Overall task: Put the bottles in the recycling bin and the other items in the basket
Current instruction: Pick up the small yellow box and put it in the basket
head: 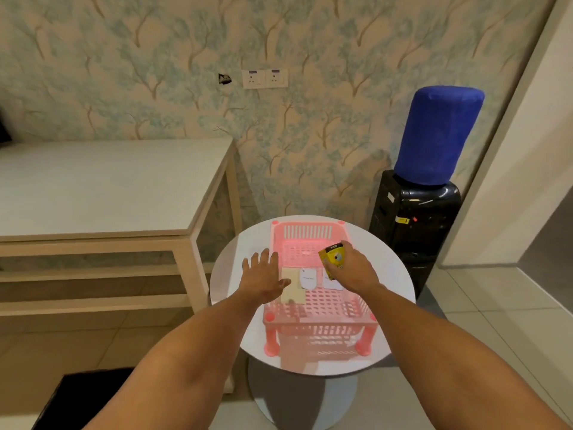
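A pink plastic basket with short legs stands on a round white table. Inside it lie a beige flat packet and two small white sachets. My right hand hovers over the basket's right side, shut on a small yellow and black box. My left hand is spread flat with fingers apart at the basket's left rim, holding nothing. No bottle is visible.
A long beige table with a lower shelf stands to the left against the wallpapered wall. A black water dispenser with a blue-covered jug stands at the right. A black bin sits at the bottom left on the tiled floor.
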`<state>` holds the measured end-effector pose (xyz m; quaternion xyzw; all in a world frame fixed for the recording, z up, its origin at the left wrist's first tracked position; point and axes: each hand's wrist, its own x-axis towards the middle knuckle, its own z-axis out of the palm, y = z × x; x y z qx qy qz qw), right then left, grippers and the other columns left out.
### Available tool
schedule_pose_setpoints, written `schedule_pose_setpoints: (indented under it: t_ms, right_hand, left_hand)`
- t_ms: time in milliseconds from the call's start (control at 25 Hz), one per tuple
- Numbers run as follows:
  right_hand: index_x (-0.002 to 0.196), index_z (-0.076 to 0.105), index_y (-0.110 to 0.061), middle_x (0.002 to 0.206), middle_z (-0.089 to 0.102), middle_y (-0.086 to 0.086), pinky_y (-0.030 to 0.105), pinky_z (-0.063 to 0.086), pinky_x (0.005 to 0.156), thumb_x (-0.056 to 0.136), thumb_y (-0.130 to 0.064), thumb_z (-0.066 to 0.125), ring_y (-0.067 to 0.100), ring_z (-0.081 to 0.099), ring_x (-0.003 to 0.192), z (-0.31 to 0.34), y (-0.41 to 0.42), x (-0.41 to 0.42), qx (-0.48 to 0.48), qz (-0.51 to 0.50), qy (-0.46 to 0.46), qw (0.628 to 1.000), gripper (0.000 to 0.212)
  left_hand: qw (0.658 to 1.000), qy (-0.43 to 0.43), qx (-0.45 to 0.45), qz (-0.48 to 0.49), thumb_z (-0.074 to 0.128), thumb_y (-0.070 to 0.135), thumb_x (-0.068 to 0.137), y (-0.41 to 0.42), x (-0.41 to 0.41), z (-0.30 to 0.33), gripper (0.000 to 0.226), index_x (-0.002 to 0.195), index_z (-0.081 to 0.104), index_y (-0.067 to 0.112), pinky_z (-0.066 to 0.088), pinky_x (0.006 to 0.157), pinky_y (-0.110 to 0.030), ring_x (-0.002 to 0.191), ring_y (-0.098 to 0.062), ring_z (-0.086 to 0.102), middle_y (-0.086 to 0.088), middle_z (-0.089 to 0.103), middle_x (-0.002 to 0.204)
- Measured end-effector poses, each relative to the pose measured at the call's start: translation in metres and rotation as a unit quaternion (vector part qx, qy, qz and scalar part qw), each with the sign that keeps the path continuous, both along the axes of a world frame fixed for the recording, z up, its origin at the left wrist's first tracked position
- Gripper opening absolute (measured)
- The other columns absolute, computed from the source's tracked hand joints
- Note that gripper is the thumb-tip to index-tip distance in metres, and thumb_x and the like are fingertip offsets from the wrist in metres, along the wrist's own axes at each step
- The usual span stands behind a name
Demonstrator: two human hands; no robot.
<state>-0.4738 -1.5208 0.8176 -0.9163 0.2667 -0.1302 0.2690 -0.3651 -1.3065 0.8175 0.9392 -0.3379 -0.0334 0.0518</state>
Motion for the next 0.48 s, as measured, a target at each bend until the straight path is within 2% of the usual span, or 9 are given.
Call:
schedule_pose_setpoints:
  t_ms: [120,240,280,400,480]
  right_hand:
    - [0.130,0.048,-0.023,0.113,0.065,0.004,0.044,0.056,0.081,0.085,-0.073,0.052,0.030,0.062,0.102,-0.021,-0.026,0.000,0.004,-0.016,0.015,1.000,0.067]
    - [0.101,0.057,-0.026,0.089,0.069,0.000,0.040,0.058,0.076,0.078,-0.081,0.051,0.025,0.066,0.083,-0.048,-0.052,0.008,0.043,-0.034,0.024,0.998,0.060]
    - [0.100,0.058,-0.026,0.089,0.068,0.000,0.037,0.055,0.078,0.077,-0.080,0.052,0.025,0.066,0.084,-0.058,-0.057,0.011,0.051,-0.033,0.037,0.997,0.058]
    - [0.119,0.056,-0.022,0.111,0.060,0.009,0.035,0.034,0.081,0.081,-0.064,0.066,0.031,0.055,0.107,-0.077,-0.062,0.018,0.065,-0.023,0.090,0.994,0.057]
    - [0.127,0.052,-0.022,0.117,0.059,0.010,0.036,0.030,0.081,0.080,-0.062,0.070,0.032,0.051,0.112,-0.086,-0.064,0.024,0.093,-0.005,0.090,0.992,0.065]
  left_hand:
    - [1.000,0.025,-0.001,0.005,0.050,0.056,0.095,-0.015,-0.008,-0.013,0.081,0.156,0.013,0.019,0.009,0.122,-0.059,0.152,-0.038,0.011,-0.010,0.011,0.166]
    - [0.999,0.045,0.003,0.029,0.051,0.057,0.095,-0.030,-0.019,-0.027,0.081,0.156,0.012,0.021,0.009,0.121,-0.059,0.153,-0.037,0.011,-0.009,0.012,0.166]
    - [0.998,0.052,0.003,0.038,0.051,0.057,0.095,-0.034,-0.021,-0.031,0.081,0.157,0.012,0.021,0.008,0.121,-0.059,0.153,-0.037,0.010,-0.009,0.011,0.166]
    - [0.996,0.063,0.001,0.068,0.051,0.057,0.095,-0.043,-0.024,-0.041,0.082,0.157,0.013,0.020,0.011,0.121,-0.059,0.153,-0.037,0.011,-0.009,0.011,0.167]
    - [0.993,0.072,0.000,0.095,0.052,0.059,0.094,-0.050,-0.025,-0.047,0.083,0.156,0.014,0.020,0.012,0.121,-0.059,0.152,-0.037,0.012,-0.009,0.012,0.166]
